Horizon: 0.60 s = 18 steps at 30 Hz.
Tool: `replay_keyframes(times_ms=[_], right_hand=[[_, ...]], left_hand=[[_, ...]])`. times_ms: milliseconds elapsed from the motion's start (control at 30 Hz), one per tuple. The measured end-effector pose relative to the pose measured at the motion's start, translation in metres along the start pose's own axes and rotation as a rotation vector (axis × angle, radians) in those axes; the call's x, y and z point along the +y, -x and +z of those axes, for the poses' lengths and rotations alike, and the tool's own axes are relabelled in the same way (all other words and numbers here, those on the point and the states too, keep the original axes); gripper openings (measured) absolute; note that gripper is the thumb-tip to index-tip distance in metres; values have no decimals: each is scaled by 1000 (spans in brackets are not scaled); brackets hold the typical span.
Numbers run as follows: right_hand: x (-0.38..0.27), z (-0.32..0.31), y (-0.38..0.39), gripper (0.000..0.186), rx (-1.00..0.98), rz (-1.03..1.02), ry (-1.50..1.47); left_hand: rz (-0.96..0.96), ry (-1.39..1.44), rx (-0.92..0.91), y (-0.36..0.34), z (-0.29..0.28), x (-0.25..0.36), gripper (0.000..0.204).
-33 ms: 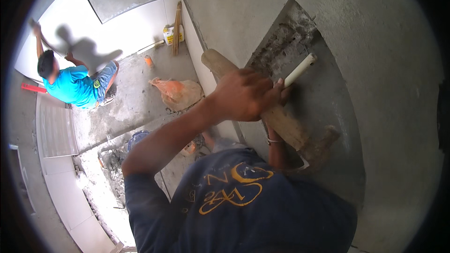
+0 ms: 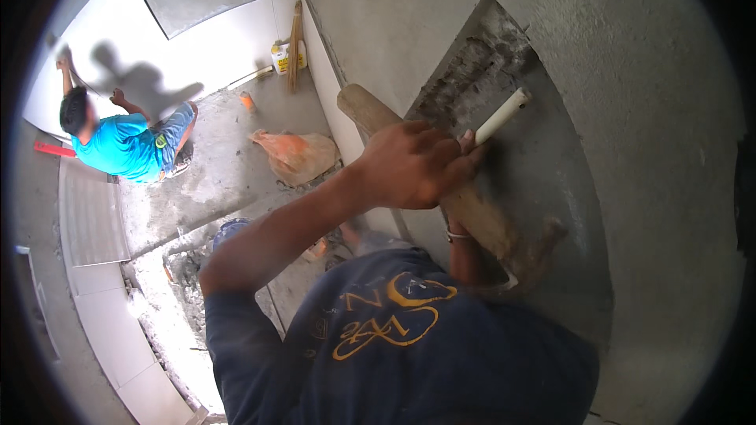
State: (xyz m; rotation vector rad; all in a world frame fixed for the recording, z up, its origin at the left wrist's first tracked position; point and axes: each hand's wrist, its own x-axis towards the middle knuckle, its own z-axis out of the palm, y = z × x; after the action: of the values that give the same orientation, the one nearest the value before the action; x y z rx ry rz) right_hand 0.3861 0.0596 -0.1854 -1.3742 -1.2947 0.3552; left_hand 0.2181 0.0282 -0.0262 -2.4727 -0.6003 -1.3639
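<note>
My left hand (image 2: pixel 413 164) is wrapped round the thick, rough wooden handle (image 2: pixel 366 109) of a hammer-like tool, seen from the back of the hand. Toward the lower right, the tool's brownish head (image 2: pixel 539 252) is blurred, with a pale edge beside it. A white tube (image 2: pixel 504 116) sticks out past the fingers at the upper right, and its lower end disappears among them. My right hand is hidden behind the handle and the left fingers. Only the right wrist with its bracelet (image 2: pixel 458 235) shows below. I cannot tell which hand grips the tube.
A grey wall has a rough, chipped recess (image 2: pixel 480 55) close beyond the hands. A co-worker in a blue shirt (image 2: pixel 122 145) squats at the far left by white wall panels. On the floor lie a plastic bag (image 2: pixel 295 159), an orange pipe stub (image 2: pixel 246 101) and rubble; a white jug (image 2: pixel 279 59) stands in the corner.
My left hand has shifted very slightly downward at the handle. The co-worker's head and raised hand have moved a little. The tool and the tube stay nearly where they were.
</note>
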Motion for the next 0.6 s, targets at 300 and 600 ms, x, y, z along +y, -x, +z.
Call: replay_keyframes(times_ms=[300, 600], right_hand=[[-21, 5, -5, 39, -35, 39, 24], [-48, 24, -16, 38, 57, 8, 331]], left_hand=[[-421, -42, -380, -2, -33, -16, 21], [-481, 6, -334, 2, -42, -28, 24]])
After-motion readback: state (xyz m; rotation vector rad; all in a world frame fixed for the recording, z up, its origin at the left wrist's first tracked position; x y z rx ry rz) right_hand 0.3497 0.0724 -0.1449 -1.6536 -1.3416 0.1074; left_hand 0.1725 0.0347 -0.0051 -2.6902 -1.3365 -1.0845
